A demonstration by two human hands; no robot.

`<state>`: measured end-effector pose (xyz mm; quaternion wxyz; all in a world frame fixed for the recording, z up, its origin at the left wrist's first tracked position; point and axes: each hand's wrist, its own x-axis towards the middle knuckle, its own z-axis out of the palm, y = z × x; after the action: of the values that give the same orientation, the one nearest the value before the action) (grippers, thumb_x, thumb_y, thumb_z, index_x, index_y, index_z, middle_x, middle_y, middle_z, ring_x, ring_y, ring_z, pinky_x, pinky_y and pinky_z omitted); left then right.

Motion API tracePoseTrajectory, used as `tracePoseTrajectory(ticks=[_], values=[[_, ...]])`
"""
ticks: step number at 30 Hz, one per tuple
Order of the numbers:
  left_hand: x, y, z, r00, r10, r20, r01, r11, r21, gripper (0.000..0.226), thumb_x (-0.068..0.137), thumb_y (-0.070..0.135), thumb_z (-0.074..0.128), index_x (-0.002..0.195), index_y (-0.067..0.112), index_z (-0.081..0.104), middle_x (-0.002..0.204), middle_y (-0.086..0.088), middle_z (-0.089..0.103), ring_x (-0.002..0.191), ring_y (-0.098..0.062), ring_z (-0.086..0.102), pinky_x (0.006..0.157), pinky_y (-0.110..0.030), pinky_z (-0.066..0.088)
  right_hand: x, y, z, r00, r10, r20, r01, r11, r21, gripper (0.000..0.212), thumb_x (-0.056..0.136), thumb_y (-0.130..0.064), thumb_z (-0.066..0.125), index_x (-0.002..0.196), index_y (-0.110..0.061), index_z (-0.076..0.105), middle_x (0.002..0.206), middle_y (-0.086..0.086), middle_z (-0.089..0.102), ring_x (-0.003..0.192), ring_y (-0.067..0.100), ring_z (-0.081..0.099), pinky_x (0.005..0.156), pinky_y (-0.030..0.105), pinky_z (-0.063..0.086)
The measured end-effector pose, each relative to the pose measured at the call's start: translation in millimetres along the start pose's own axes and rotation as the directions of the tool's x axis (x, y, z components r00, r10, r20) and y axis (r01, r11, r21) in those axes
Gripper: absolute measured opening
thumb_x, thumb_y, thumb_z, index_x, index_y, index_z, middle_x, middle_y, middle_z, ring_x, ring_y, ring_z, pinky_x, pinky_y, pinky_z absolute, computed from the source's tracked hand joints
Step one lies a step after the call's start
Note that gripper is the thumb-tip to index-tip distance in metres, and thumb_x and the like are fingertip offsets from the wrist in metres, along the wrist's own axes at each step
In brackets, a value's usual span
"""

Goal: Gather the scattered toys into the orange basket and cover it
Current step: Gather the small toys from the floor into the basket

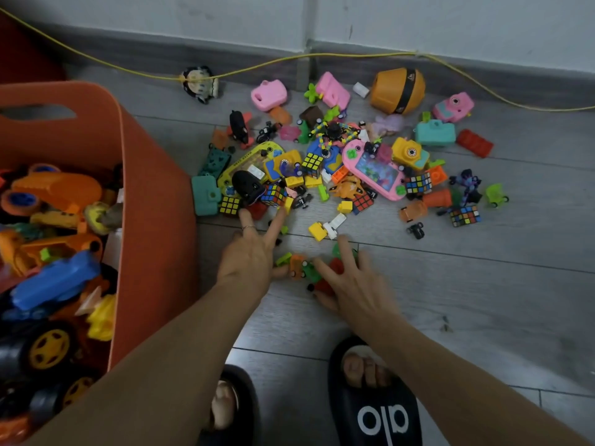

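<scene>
Orange basket [154, 194] sits far left on the grey floor [450, 300], its right wall just beside the toy pile [338, 162], already well loaded w/ bigger plastic vehicles. Bare floor lies near and right of the hands; far side is closed off by the wall [418, 20] and a yellow cord [289, 61] running along the skirting. Two black slides [376, 410] at the near edge, toes pointing at the pile.

Both arms are stretched fwd and down. Left hand [254, 252] lies flat, fingers spread straight, two fingertips touching the near edge of the pile by a small cube puzzle [273, 195]; ring on one finger. Right hand [351, 278] is just right of it, fingers splayed over a little cluster of small toys [302, 268], orange, green and red bits, pressing down on them rather than pinching. Whether the thumb hooks under them, can't tell.

Count: cube puzzles, six visible at least. Toy cameras: two teal, two yellow, two pink. One pink handheld water game [375, 170], one yellow one half buried. One big orange egg-shaped shell [397, 90] far right by the wall. One black-and-white round toy [199, 83] off alone on the cord, far left of the pile.
</scene>
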<state>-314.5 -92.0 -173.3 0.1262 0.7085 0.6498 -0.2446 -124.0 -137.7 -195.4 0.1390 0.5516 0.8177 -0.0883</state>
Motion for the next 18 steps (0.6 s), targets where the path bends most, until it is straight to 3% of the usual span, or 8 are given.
tracePoseTrajectory(ticks=[3, 6, 10, 13, 15, 18], values=[[10, -1, 3, 0.999, 0.03, 0.034, -0.028, 0.999, -0.038, 0.106, 0.084, 0.062, 0.059, 0.15, 0.035, -0.02, 0.152, -0.028, 0.005, 0.082, -0.024, 0.065, 0.061, -0.03, 0.049, 0, 5, 0, 0.999, -0.014, -0.031, 0.015, 1.0, 0.016, 0.057, 0.078, -0.061, 0.065, 0.121, -0.029, 0.047, 0.142, 0.021, 0.042, 0.089, 0.034, 0.054, 0.043, 0.03, 0.042], [14, -4, 7, 0.998, 0.053, 0.019, -0.05, 0.992, -0.119, 0.091, 0.087, 0.042, 0.065, 0.151, 0.036, 0.001, 0.151, -0.024, 0.011, 0.079, -0.027, 0.065, 0.061, -0.031, 0.052, 1, 8, 0, 0.999, 0.007, -0.053, -0.002, 0.995, 0.1, 0.052, 0.073, -0.053, 0.073, 0.112, -0.025, 0.054, 0.14, 0.021, 0.045, 0.086, 0.035, 0.057, 0.046, 0.032, 0.047], [3, -3, 3, 0.988, 0.15, -0.04, -0.155, 0.946, -0.284, 0.049, 0.099, 0.033, 0.046, 0.143, 0.018, 0.03, 0.133, -0.022, 0.042, 0.082, -0.03, 0.059, 0.065, -0.035, 0.049, 3, 12, 5, 0.991, 0.103, -0.083, -0.077, 0.957, 0.28, 0.045, 0.07, -0.043, 0.078, 0.103, -0.022, 0.056, 0.143, 0.02, 0.043, 0.085, 0.037, 0.058, 0.051, 0.032, 0.045], [-9, 3, -3, 0.979, 0.184, -0.09, -0.203, 0.918, -0.339, 0.027, 0.103, 0.025, 0.038, 0.123, 0.009, 0.045, 0.132, -0.018, 0.032, 0.085, -0.03, 0.053, 0.065, -0.033, 0.039, 6, 13, 4, 0.974, 0.205, -0.096, -0.154, 0.911, 0.383, 0.042, 0.076, -0.042, 0.074, 0.105, -0.02, 0.055, 0.145, 0.017, 0.037, 0.094, 0.036, 0.057, 0.056, 0.033, 0.048], [-11, 7, -5, 0.984, 0.143, -0.102, -0.174, 0.882, -0.438, 0.029, 0.101, 0.035, 0.039, 0.119, 0.012, 0.044, 0.134, -0.017, 0.03, 0.088, -0.031, 0.053, 0.067, -0.033, 0.037, 11, 13, 0, 0.953, 0.287, -0.098, -0.204, 0.845, 0.495, 0.038, 0.08, -0.041, 0.072, 0.107, -0.019, 0.056, 0.148, 0.015, 0.032, 0.1, 0.036, 0.056, 0.064, 0.038, 0.054], [-7, 12, 1, 0.991, 0.129, -0.018, -0.122, 0.871, -0.476, 0.057, 0.094, 0.061, 0.039, 0.135, 0.023, 0.033, 0.146, -0.017, 0.021, 0.107, -0.035, 0.056, 0.081, -0.038, 0.046, 19, 14, -9, 0.914, 0.389, -0.113, -0.218, 0.707, 0.672, 0.029, 0.083, -0.037, 0.072, 0.101, -0.022, 0.056, 0.142, 0.009, 0.034, 0.097, 0.027, 0.055, 0.074, 0.037, 0.054]])
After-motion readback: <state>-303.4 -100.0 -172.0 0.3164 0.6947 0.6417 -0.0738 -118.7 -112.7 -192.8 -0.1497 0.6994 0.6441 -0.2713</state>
